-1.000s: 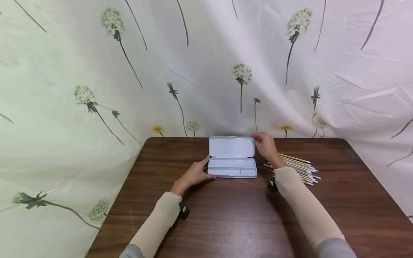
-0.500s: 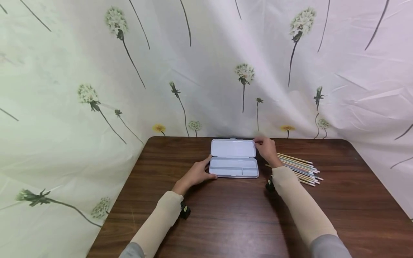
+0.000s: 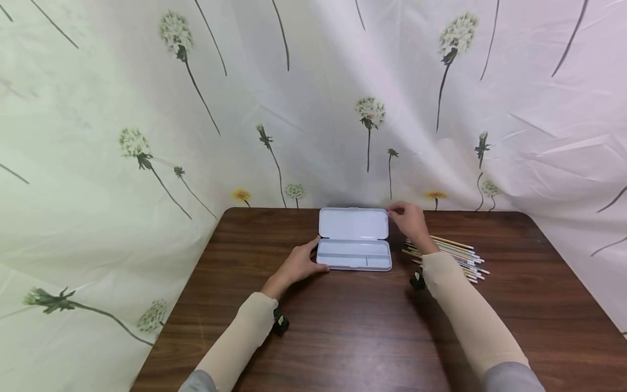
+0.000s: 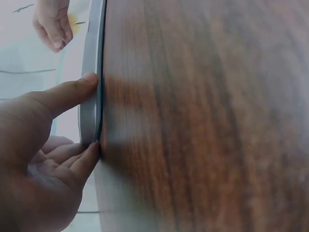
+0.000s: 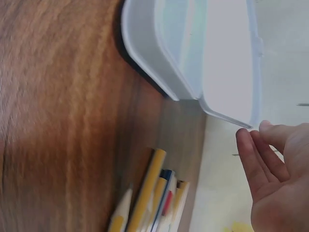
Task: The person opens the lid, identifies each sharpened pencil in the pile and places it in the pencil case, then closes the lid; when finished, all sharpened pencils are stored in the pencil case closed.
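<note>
A white pencil case (image 3: 352, 268) lies on the table with its lid (image 3: 352, 223) raised at the back. Inside it, low dividers mark off compartments. My left hand (image 3: 299, 262) holds the case's left end, thumb on the front wall and fingers round the corner, as the left wrist view shows on the grey-looking case side (image 4: 90, 113). At the upper right corner of the lid (image 5: 229, 63) is my right hand (image 3: 409, 220), its fingertips right at the edge and its fingers loosely bent. Only bare tray floor shows in the case.
Several pencils (image 3: 462, 256) lie in a loose bundle to the right of the case, partly behind my right forearm. Their tips (image 5: 154, 193) point toward the case. A dandelion-print curtain (image 3: 313, 109) hangs along the far edge of the wooden table (image 3: 352, 326).
The lid leaned lower half a second ago and stands a little higher now. My right hand has shifted slightly right, out to the lid's corner. The left hand stays put on the case.
</note>
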Tool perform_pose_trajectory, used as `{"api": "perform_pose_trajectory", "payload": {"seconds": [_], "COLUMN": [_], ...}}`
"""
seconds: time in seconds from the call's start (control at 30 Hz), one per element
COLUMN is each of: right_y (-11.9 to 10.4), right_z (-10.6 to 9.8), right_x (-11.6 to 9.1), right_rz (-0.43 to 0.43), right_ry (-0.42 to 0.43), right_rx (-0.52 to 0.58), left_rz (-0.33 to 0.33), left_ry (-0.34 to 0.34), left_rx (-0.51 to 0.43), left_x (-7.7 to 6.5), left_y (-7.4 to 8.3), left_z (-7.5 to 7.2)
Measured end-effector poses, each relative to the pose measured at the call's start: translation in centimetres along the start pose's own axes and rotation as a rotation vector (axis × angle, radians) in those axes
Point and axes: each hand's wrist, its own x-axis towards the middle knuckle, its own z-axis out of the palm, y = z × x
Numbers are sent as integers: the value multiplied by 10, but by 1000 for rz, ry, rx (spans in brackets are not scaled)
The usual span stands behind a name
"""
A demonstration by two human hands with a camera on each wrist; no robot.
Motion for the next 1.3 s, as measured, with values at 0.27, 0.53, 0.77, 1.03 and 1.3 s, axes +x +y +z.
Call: {"api": "perform_pose_trajectory", "payload": {"seconds": [0.27,0.53,0.77,1.03,1.3], "right_y": [-4,-6,-8,6,31], "right_z": [-28,-66,-99,-129,-145], "right_x": [-8,-21,-39,-64,-83], "right_rz": [-92,-191,-228,-220,-254], "right_ry": [-43,-63,-79,-122,-120], "right_rx": [-36,-115,-194,-244,-338], "left_rz": [-16,-36,-42,-40,-27], "left_ry": [3,21,16,16,19], "left_rx": [3,23,22,32,27], "left_x": [-2,-3,-4,-5,-6], "left_y": [0,2,5,6,4], "left_z": [0,0,2,3,4]}}
